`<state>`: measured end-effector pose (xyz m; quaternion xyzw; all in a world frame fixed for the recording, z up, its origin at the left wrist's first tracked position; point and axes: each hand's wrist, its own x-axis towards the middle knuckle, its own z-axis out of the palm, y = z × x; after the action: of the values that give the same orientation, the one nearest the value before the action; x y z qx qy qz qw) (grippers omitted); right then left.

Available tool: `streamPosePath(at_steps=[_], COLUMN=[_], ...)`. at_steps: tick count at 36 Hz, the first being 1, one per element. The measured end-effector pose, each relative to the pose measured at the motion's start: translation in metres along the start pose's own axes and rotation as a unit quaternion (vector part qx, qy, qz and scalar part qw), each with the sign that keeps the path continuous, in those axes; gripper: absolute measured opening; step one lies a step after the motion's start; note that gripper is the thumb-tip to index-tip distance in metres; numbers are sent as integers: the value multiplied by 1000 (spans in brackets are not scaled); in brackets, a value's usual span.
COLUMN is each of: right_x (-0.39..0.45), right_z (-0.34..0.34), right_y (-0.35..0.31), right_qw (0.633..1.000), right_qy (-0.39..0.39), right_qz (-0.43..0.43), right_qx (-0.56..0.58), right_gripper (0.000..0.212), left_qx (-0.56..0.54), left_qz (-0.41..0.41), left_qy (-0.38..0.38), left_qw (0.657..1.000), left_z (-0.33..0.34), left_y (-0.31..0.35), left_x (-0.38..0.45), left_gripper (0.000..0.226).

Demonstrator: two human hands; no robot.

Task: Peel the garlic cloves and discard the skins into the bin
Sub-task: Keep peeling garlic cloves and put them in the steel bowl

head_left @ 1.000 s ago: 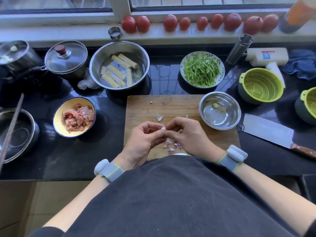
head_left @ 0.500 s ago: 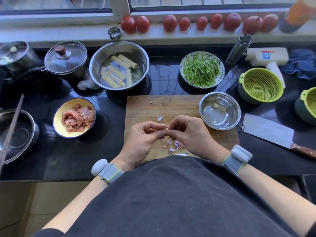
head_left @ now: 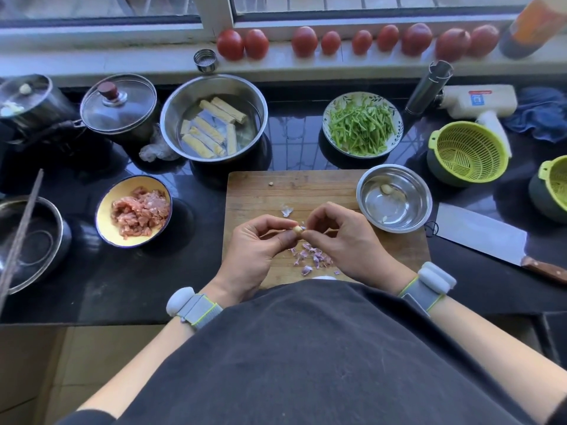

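A: What's the grip on right now?

B: Both hands pinch one garlic clove (head_left: 296,230) between them, held just above the cutting board (head_left: 260,191). The left hand (head_left: 257,250) pins it between thumb and fingertips; the right hand (head_left: 340,240) nips at its near end, fingers curled, probably working the skin loose

A: How will the clove handle?

B: Light and firm, I'd judge, but small and likely slick once bare. The skin looks papery and thin, so it should tear rather than come off whole. Best to hold the clove by its sides and pick at the tip

A: Where are the skins?

B: A loose scatter of purple garlic skins (head_left: 311,259) lies on the board under the hands, and one pale flake (head_left: 287,211) sits a little further up. No bin is in view, so they will have to be gathered and carried off

A: Anything close by?

B: A small steel bowl (head_left: 366,191) on the board's right corner holds a peeled clove (head_left: 386,188). A cleaver (head_left: 478,234) lies on the tabletop just beyond it, blade toward the board. A yellow bowl of minced meat (head_left: 135,210) sits to the left, well clear
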<state>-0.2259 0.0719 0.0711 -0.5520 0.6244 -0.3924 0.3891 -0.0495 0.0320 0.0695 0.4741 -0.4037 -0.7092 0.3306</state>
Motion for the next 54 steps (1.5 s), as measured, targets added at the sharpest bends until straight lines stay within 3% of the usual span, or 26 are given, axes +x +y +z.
streamPosePath(at_steps=[20, 33, 45, 54], right_x=[1, -1, -1, 0], right_z=[2, 0, -1, 1], right_y=[2, 2, -3, -5], right_qw=[988, 997, 965, 948], right_qy=[-2, 13, 28, 1], right_qz=[-118, -46, -156, -154], right_qx=[-101, -52, -208, -279], right_gripper=[11, 10, 4, 8], left_qx=[130, 27, 141, 245], left_qz=[63, 27, 57, 92], left_qy=[-19, 2, -6, -6], left_qw=[989, 999, 988, 965], left_z=[-1, 0, -1, 2], left_y=[6, 4, 7, 7], left_x=[0, -3, -2, -5], left_gripper=[10, 14, 11, 10])
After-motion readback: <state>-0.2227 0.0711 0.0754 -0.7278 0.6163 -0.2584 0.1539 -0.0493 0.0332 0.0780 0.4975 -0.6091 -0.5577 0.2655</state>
